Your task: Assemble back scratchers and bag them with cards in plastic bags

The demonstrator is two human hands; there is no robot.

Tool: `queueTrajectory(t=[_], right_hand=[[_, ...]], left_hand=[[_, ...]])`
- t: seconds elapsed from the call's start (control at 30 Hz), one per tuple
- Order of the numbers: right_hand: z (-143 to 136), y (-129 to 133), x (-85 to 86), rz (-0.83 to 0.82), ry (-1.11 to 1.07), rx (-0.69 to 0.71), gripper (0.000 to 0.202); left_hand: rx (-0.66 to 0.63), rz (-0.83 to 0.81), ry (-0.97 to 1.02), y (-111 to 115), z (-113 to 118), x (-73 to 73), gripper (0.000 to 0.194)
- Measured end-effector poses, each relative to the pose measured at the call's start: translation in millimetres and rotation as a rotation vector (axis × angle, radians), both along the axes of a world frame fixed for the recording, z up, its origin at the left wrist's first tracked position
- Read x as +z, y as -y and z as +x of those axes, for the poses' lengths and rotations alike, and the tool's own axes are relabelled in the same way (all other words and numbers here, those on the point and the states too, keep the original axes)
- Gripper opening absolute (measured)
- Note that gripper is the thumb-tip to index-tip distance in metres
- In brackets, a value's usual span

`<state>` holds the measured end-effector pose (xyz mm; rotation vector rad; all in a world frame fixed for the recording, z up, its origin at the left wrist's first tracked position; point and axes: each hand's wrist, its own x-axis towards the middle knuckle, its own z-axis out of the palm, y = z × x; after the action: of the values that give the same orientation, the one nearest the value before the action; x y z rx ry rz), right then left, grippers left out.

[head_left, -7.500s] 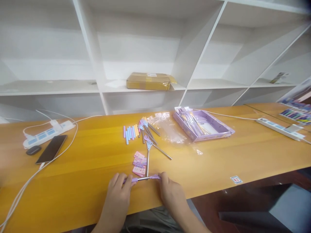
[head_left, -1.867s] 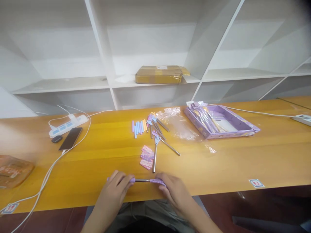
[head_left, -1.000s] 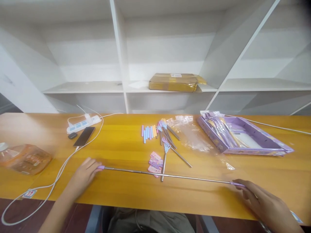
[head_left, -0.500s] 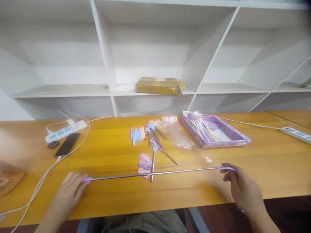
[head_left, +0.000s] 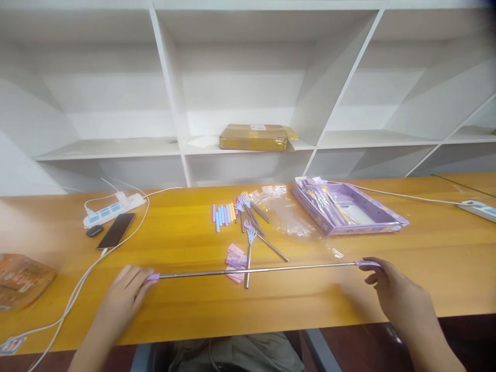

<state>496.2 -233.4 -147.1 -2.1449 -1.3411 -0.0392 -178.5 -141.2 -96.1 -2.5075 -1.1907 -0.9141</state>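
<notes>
Both hands are closed on the ends of one extended rod (head_left: pixel 294 267): the left hand (head_left: pixel 127 289) pinches its lilac grip (head_left: pixel 154 277), the right hand (head_left: pixel 397 292) its lilac head (head_left: pixel 368 263). It runs roughly along the front edge of the wooden bench (head_left: pixel 186 315), crossing in view over overlapping cards (head_left: pixel 236 260) and one blue-headed scratcher (head_left: pixel 248 253). White shelving (head_left: pixel 240 72) stands behind the back edge, bearing one cardboard box (head_left: pixel 253 138). Towards the back edge lie about eight loose grips (head_left: pixel 222 214), several piled scratchers (head_left: pixel 246 203) too tangled to count, clear wrappers (head_left: pixel 290 214) and one lilac tray (head_left: pixel 364 229). Two power strips (head_left: pixel 116 209) lie far left and right; one phone (head_left: pixel 116 231) is beside the left strip.
</notes>
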Motion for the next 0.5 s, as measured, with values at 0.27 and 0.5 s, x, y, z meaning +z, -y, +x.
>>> queueTrajectory(t=[0.27,0.5], right_hand=[[0,19,9.8,0.096,0.003,-0.184,0.036],[-40,-5,9.5,0.209,0.096,-0.117,0.031]], left_hand=[[0.058,0.028,0.017,8,-4,-5.1,0.023],[0.024,0.076,-0.011,1,39,-2.4,0.018]])
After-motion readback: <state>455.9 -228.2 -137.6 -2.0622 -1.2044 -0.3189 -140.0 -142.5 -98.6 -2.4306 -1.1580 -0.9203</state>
